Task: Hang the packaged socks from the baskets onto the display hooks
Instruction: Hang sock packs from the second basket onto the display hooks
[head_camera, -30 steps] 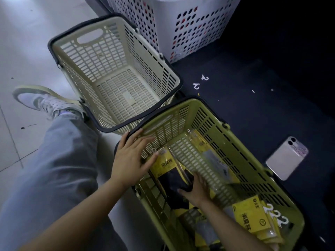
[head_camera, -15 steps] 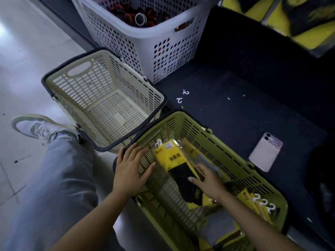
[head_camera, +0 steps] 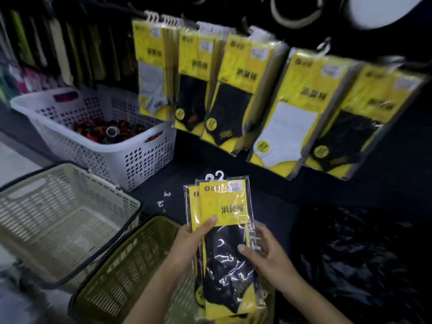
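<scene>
Over the green basket [head_camera: 131,265]: the held sock packs [head_camera: 224,230], at least two stacked face to face, are lifted clear of the rim and sit between both hands, below the display.
Left hand [head_camera: 189,244]: grasping the stack at its left edge, thumb pressed on the yellow card, fingers behind.
Right hand [head_camera: 268,256]: grasping the right edge lower down, thumb on the black sock part, fingers curled behind the film.
Done so far: several rows of hung packs [head_camera: 238,90] already crowd the display hooks [head_camera: 154,16] on the dark wall.
Left to do: this stack is not yet on a hook. More yellow shows beneath it at the bottom edge, probably further packs, though how many I cannot tell.
Stage, as I judge it: well into the job, at the carry between picking up and hanging.
Pointing: the white hangers [head_camera: 215,176] at the top end aim up and away, toward the display, and the printed front faces the person.
Long axis: near upright, running from the forearms up to the wall, leaning slightly left at the top.
</scene>
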Motion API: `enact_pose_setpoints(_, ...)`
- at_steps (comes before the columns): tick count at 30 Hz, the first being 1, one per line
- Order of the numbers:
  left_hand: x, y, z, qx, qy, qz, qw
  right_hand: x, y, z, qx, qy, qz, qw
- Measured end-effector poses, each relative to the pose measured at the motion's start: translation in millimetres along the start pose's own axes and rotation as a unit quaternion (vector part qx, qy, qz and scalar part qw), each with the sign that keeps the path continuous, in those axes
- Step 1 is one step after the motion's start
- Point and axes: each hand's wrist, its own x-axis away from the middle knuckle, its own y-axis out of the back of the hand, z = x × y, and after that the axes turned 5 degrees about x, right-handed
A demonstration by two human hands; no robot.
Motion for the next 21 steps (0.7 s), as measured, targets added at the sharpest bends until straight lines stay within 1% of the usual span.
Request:
enact_pose_setpoints(3,7.2,-41.3,-24.9,-0.006,-0.05,-0.014,0.999,6.7,32.4,40.8,-0.034,0.092,-0.123,0.988)
enact_pose_setpoints(6,13.5,-80.7,-48.8,-0.04,-0.115,-0.025,0.992,16.1,58.5,74.2,-0.073,0.151,-0.193,0.967)
enact_pose_setpoints(8,17.5,-103.3,-65.9,-0.07,-0.148,-0.017,0.986,21.7,74.7,87.7,-0.1,0.169,-0.215,0.957)
enact_pose_setpoints(11,19.1,-130.4,-91.9,-0.114,-0.211,0.008,0.971,27.4,99.5,104.7,-0.117,0.177,-0.226,0.951)
enact_pose_setpoints(14,22.7,-148.2,-123.6,-0.105,-0.248,-0.004,0.963,31.6,127.6,123.2,-0.134,0.188,-0.241,0.943)
enact_pose_setpoints(17,26.1,-156.7,-156.9,-0.065,-0.257,-0.049,0.963,33.8,158.6,138.8,-0.17,0.187,-0.284,0.925)
enact_pose_setpoints(20,28.0,-157.9,-184.0,-0.104,-0.298,-0.115,0.942,31.0,189.9,145.7,-0.176,0.194,-0.34,0.903)
enact_pose_setpoints(21,27.6,-158.0,-191.6,-0.109,-0.311,-0.126,0.936,28.8,198.1,147.4,-0.169,0.2,-0.354,0.898)
